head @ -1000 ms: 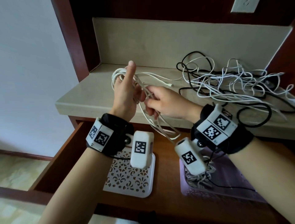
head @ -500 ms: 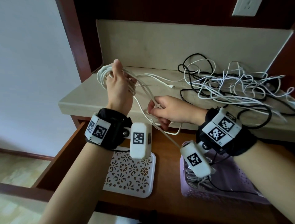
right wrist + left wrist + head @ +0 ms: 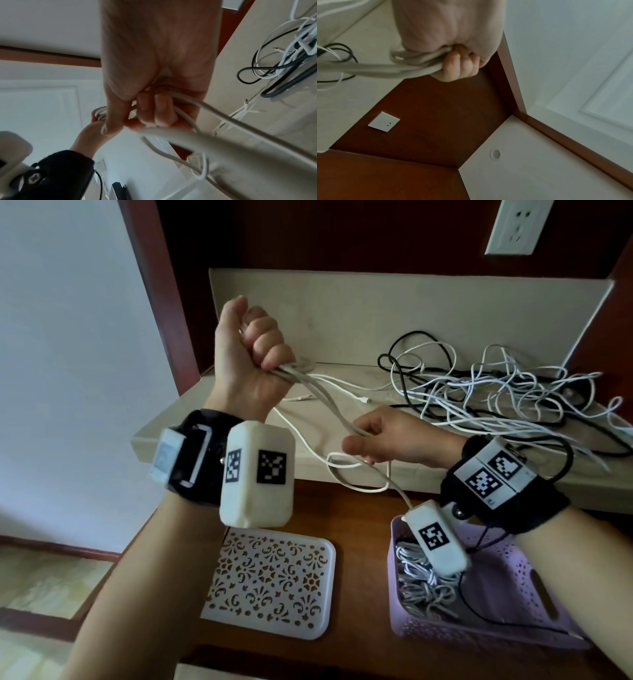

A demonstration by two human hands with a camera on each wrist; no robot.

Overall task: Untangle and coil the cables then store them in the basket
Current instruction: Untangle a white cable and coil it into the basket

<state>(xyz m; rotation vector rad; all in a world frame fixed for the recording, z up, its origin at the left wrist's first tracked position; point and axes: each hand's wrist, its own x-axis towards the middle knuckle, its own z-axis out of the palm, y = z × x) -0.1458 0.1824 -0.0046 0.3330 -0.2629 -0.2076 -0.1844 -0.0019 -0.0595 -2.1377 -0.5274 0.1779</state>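
White cable [image 3: 329, 402] was held taut in mid-air above the table [image 3: 212, 419], gripped in the raised, fisted left hand [image 3: 246, 350] and pinched by the right hand [image 3: 387, 436]; purple basket [image 3: 534, 597] sat below, coiled cables [image 3: 421, 580] inside.

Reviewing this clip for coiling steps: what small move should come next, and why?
Probably the right hand carries its slack up for another loop round the left hand. The left fist grips the gathered white cable, and loose loops hang below the right hand over the purple basket.
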